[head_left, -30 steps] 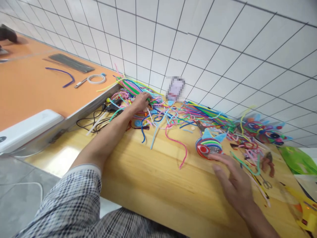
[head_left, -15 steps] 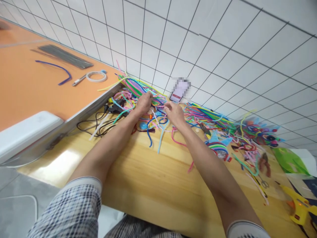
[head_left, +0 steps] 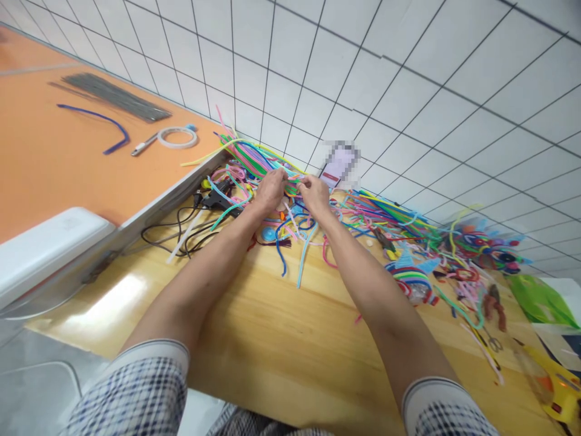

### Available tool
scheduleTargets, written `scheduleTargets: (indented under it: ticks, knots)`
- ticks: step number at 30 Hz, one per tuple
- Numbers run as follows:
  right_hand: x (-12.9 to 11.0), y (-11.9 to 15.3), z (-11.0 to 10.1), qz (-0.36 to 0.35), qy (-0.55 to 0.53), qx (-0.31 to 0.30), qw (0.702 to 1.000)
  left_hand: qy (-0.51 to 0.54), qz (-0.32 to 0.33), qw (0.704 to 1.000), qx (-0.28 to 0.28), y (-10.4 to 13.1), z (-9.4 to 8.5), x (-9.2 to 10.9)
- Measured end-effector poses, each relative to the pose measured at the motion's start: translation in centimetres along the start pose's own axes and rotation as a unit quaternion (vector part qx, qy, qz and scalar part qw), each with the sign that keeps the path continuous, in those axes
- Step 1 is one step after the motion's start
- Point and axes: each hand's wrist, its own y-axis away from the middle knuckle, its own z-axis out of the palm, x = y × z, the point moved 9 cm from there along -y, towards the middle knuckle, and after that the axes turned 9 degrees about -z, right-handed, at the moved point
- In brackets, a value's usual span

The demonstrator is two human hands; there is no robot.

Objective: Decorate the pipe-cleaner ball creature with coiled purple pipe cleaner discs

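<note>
One wooden table (head_left: 272,339): two hands (head_left: 271,192) (head_left: 315,195) among many pipe cleaners (head_left: 245,152), one phone (head_left: 334,175) nearby.

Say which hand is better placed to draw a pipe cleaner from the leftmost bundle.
Probably the left hand: it's beside that pipe cleaner bundle, while the right hand is farther off, nearer the smartphone.

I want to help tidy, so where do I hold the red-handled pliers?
Probably by the red handles, coming from the near side of the table. The pliers seem to lie flat, handles spread toward that side for an easy grip, metal head pointing away.
</note>
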Motion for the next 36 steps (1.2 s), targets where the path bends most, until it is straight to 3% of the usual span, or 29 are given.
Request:
scheduleTargets:
  ticks: [14,18,23,30,36]
  knots:
    - [2.5,3.9,-3.4,0.031,-0.047,0.052,0.997,-0.013,0.021,0.999,-0.020,0.1,0.9,0.2]
    - [3.1,4.1,-2.9,0.042,-0.058,0.034,0.997,-0.023,0.043,0.999,0.002,0.3,0.8,0.5]
    - [2.6,2.7,-2.0,0.007,-0.081,0.009,0.997,-0.047,0.059,0.997,0.014,0.1,0.9,0.3]
    - [2.8,1.4,-2.2,-0.019,-0.067,0.020,0.997,0.081,0.000,0.995,0.064,-1.0,0.6,-1.6]
    - [3.2,1.4,-1.1,0.001,-0.054,-0.006,0.999,0.204,-0.018,0.974,0.100,-1.3,0.1,-2.8]
